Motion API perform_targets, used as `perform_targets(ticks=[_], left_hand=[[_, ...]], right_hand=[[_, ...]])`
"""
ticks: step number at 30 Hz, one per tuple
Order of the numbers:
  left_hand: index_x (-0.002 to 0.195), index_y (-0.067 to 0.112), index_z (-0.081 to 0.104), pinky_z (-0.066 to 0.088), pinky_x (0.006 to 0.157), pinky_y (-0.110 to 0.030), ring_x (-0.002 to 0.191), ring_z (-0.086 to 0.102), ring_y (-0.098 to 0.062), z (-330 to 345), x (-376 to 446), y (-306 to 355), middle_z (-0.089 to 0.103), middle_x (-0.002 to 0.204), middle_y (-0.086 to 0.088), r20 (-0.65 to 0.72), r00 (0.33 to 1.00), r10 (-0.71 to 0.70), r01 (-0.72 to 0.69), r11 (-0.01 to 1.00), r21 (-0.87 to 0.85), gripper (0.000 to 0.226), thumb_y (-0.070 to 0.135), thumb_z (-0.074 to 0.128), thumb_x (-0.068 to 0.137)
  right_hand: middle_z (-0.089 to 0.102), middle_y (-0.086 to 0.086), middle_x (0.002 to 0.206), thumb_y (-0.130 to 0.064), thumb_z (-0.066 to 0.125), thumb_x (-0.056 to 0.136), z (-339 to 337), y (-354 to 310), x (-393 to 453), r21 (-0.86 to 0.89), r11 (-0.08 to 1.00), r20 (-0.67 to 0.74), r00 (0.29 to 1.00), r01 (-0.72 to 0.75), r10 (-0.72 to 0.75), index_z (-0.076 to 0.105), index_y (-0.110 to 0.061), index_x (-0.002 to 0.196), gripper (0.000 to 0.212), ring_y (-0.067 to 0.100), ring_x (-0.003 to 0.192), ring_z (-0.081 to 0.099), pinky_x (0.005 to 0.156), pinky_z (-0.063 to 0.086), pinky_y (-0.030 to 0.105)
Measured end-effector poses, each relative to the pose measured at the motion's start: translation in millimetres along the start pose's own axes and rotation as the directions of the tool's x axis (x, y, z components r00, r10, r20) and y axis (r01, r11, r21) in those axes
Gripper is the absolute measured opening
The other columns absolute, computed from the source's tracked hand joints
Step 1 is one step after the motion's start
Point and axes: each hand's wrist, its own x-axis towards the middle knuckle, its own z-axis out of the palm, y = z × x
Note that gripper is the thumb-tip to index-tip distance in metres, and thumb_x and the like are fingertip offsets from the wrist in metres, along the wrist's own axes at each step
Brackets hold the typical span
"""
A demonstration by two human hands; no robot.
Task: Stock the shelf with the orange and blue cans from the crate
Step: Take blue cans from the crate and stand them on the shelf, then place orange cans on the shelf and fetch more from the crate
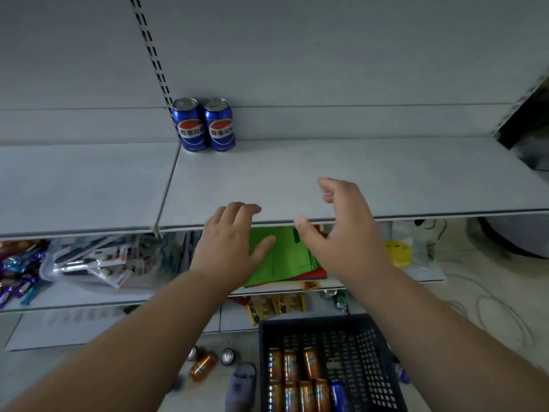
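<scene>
Two blue cans [205,124] stand upright side by side at the back left of the grey shelf [341,171]. A black crate [368,346] on the floor below holds several orange cans [294,373] and one blue can [338,395]. My left hand [231,242] hovers at the shelf's front edge, fingers loosely curled, holding nothing. Just to its right, my right hand [341,227] hangs over the same edge, fingers relaxed and empty. Both hands are well forward of the shelved cans.
Loose cans [205,364] lie on the floor left of the crate, beside a slippered foot [242,385]. The lower shelf carries green and red sheets [282,257], a plastic tub of packets [95,260] and wrapped sweets [17,269]. Cables [490,310] trail on the right floor.
</scene>
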Motion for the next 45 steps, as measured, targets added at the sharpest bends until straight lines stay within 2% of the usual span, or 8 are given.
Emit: perform_targets(ticks=[6,14,20,27,31,37,42,45], left_hand=[[0.132,0.018,0.051,0.04,0.099,-0.038,0.116,0.05,-0.022,40,-80,89,0.054,0.125,-0.002,0.122,0.992,-0.028,0.025,0.999,0.023,0.06,0.058,0.05,0.086],[0.134,0.024,0.046,0.036,0.104,-0.034,0.12,0.043,-0.018,137,-144,135,0.05,0.129,0.003,0.357,0.934,0.022,-0.004,0.999,-0.052,0.055,0.056,0.051,0.09],[0.135,0.026,0.046,0.038,0.105,-0.035,0.121,0.044,-0.019,267,-212,118,0.049,0.13,0.003,0.569,0.818,-0.088,0.11,0.994,-0.005,0.053,0.053,0.051,0.09],[0.137,0.025,0.044,0.038,0.106,-0.033,0.125,0.044,-0.016,431,-251,92,0.048,0.135,0.004,0.636,0.728,-0.257,0.303,0.952,0.038,0.054,0.051,0.054,0.092],[0.139,0.025,0.042,0.044,0.102,-0.039,0.123,0.047,-0.019,559,-260,69,0.049,0.135,0.002,0.633,0.67,-0.387,0.466,0.883,0.047,0.057,0.052,0.056,0.091],[0.133,0.018,0.044,0.051,0.092,-0.046,0.112,0.056,-0.028,711,-269,24,0.056,0.127,-0.007,0.633,0.568,-0.526,0.601,0.791,0.117,0.063,0.058,0.058,0.086],[0.145,0.003,0.03,0.048,0.096,-0.046,0.119,0.055,-0.035,795,-260,-7,0.052,0.137,-0.017,0.632,0.412,-0.656,0.703,0.67,0.238,0.098,0.07,0.057,0.08],[0.15,0.004,0.02,0.046,0.097,-0.045,0.123,0.052,-0.035,831,-252,-18,0.048,0.143,-0.014,0.641,0.333,-0.692,0.742,0.611,0.275,0.117,0.079,0.059,0.069]], right_hand=[[0.049,-0.004,0.122,-0.04,0.066,0.084,-63,47,-84,-0.027,0.999,-0.006,0.999,0.033,-0.033,0.048,-0.015,0.132,0.057,0.011,0.114,0.047,0.095,0.041,0.028],[0.047,-0.002,0.128,-0.039,0.07,0.082,-73,116,-177,-0.13,0.983,0.083,0.986,-0.13,0.142,0.044,-0.016,0.136,0.064,0.013,0.12,0.046,0.098,0.042,0.03],[0.049,-0.001,0.125,-0.037,0.074,0.078,8,213,-267,-0.106,0.926,0.208,0.903,-0.361,0.376,0.046,-0.016,0.134,0.066,0.014,0.117,0.048,0.09,0.04,0.026],[0.046,-0.006,0.127,-0.037,0.073,0.081,112,354,-327,-0.063,0.883,0.3,0.835,-0.465,0.461,0.041,-0.019,0.137,0.068,0.012,0.12,0.047,0.096,0.048,0.039],[0.046,-0.001,0.13,-0.038,0.073,0.082,188,441,-356,-0.077,0.89,0.344,0.826,-0.449,0.447,0.042,-0.017,0.139,0.068,0.014,0.121,0.047,0.097,0.043,0.032],[0.044,0.002,0.135,-0.035,0.073,0.083,289,532,-380,-0.072,0.906,0.358,0.837,-0.417,0.414,0.039,-0.015,0.141,0.071,0.017,0.125,0.045,0.103,0.043,0.038],[0.042,-0.002,0.137,-0.039,0.07,0.085,335,582,-389,-0.13,0.932,0.367,0.856,-0.34,0.363,0.036,-0.018,0.143,0.07,0.013,0.124,0.044,0.097,0.04,0.027],[0.041,-0.004,0.137,-0.04,0.069,0.085,353,602,-395,-0.158,0.935,0.374,0.857,-0.317,0.354,0.036,-0.02,0.142,0.069,0.012,0.124,0.043,0.094,0.037,0.023]])
